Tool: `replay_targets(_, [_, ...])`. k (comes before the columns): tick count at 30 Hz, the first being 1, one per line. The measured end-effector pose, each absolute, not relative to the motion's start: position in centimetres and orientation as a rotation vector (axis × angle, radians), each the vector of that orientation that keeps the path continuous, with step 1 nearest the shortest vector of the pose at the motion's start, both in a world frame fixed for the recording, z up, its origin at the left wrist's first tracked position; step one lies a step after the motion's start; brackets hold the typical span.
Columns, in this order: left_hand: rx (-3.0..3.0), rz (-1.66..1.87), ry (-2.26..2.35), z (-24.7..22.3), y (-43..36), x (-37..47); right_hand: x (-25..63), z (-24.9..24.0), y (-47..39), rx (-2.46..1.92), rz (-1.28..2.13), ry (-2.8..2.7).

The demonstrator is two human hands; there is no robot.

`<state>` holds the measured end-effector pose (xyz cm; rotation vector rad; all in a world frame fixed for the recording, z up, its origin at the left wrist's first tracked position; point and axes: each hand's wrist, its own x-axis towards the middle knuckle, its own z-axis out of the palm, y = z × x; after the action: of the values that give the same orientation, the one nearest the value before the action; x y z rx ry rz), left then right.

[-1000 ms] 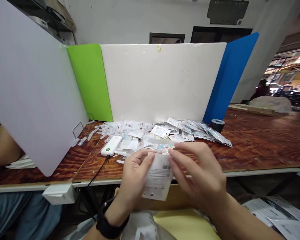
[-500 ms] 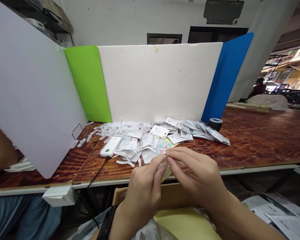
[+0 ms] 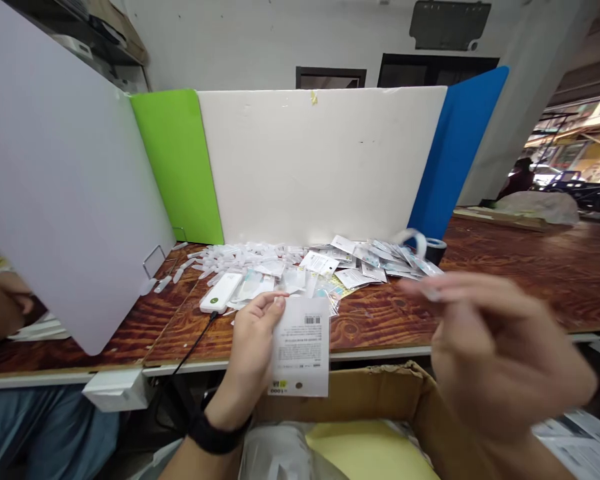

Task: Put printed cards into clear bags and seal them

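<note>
My left hand pinches the top left edge of a flat white packet, its printed side with a barcode facing me. The packet hangs over the table's front edge, above the cardboard box. My right hand is off to the right, smeared by motion, with thumb and fingers pinched together. From its fingertips a thin white strip appears to curl upward. Beyond my left hand lie loose clear bags and a pile of printed packets.
Small white plastic pieces are heaped before the white divider. A white power bank with a cable and a black tape roll are on the table. Below stands a cardboard box with yellow paper. Another person's arm shows left.
My hands have come apart: the right one swung right with the white strip, while the left moved left and tilted the packet so its printed face shows.
</note>
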<state>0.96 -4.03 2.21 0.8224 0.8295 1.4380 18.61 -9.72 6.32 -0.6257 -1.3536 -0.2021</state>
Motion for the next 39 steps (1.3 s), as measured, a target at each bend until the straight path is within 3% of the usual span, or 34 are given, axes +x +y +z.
replay_targets(5, [0.659,1.49,0.802,2.1,-2.9,1.2,14.5,2.4,-10.8,-0.787,0.355,-2.789])
replay_targets(7, [0.644,1.508,0.786,2.1,-3.1,1.2,13.6,0.9,-10.6,-0.87,0.281,-3.069])
replay_targets(10, [0.633,1.535,0.765,2.1,-3.3,1.1,14.3,1.0,-9.9,-0.997,0.43,-2.866])
replay_targets(15, [0.64,1.51,0.728,2.3,-3.7,1.1,17.6,4.1,-7.5,-1.325,0.544,-1.793])
replay_targets(20, [0.697,1.327,0.673,2.9,-5.2,1.0,18.7,4.0,-5.8,-1.107,1.254,-1.455])
replay_targets(22, [0.726,1.254,0.644,3.1,-5.6,0.6,18.9,3.8,-5.9,-0.996,1.368,-1.435])
replay_targets(33, [0.841,1.146,0.648,4.0,-6.4,-1.0,19.8,4.3,-7.0,-0.903,1.404,-1.291])
replay_targets(39, [0.966,1.268,0.632,3.9,-6.8,-1.2,20.3,4.1,-6.8,-0.759,1.168,-1.542])
